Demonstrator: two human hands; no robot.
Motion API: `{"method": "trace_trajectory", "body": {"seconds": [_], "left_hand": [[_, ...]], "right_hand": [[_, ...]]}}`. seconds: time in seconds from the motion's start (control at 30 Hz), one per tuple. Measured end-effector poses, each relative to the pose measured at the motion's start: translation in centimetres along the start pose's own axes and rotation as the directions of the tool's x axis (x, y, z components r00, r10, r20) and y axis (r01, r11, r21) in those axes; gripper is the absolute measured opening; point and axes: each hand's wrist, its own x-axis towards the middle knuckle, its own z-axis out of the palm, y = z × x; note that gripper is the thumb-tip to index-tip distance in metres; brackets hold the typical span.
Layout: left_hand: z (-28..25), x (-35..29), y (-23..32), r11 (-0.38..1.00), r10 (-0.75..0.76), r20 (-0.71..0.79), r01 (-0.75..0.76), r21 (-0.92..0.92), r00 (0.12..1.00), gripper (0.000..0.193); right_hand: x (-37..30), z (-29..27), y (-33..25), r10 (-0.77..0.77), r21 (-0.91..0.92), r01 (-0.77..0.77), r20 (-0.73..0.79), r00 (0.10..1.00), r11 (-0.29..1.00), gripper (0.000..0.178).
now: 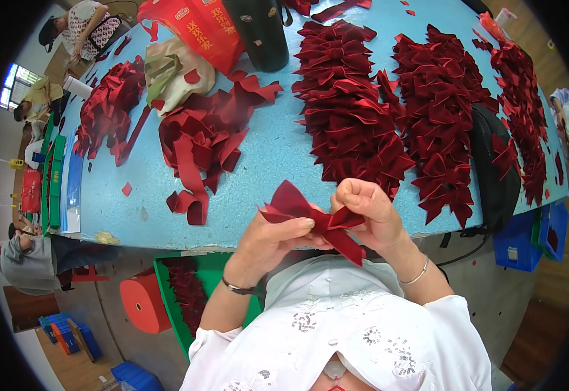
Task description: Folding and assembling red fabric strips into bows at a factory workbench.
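Observation:
Between my hands, just over the near edge of the blue table [258, 189], is a dark red velvet bow [327, 223]. My left hand [278, 236] grips its left side, thumb on top beside the knot. With bent fingers, my right hand [370, 212] pinches the bow's right loop close to the middle. Beyond my hands, finished-looking bows [343, 104] lie stacked in a long overlapping row. A second row of bows [437, 124] runs to its right. Loose red ribbon pieces [203, 133] are heaped to the left of the rows.
A red bag [196, 29], dark tumbler [258, 32] and pale cloth bag [179, 75] stand at the back. A black bag [493, 169] sits by the right edge. Below are a green crate [180, 332], a red ribbon roll [144, 303] and a blue bin [519, 238]. Other people work at left.

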Motion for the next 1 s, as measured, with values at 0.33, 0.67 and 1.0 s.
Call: {"method": "trace_trajectory", "body": {"seconds": [0.33,0.67,1.0], "left_hand": [[1.3,-1.7,5.6,0.099,0.309,0.507,-0.558,0.824,0.805,0.03],[1.4,1.2,3.9,0.459,-0.229,0.323,-0.19,0.868,0.918,0.031],[0.3,2.9,1.8,0.64,-0.243,0.251,-0.04,0.767,0.937,0.039]], "right_hand": [[0.7,2.8,-3.3,0.15,-0.377,-0.114,0.067,0.986,0.919,0.019],[0.6,2.4,-3.5,0.136,-0.495,-0.079,0.081,0.987,0.865,0.017],[1.4,0.6,-2.5,0.049,-0.332,-0.023,0.068,0.996,0.943,0.019]]}}
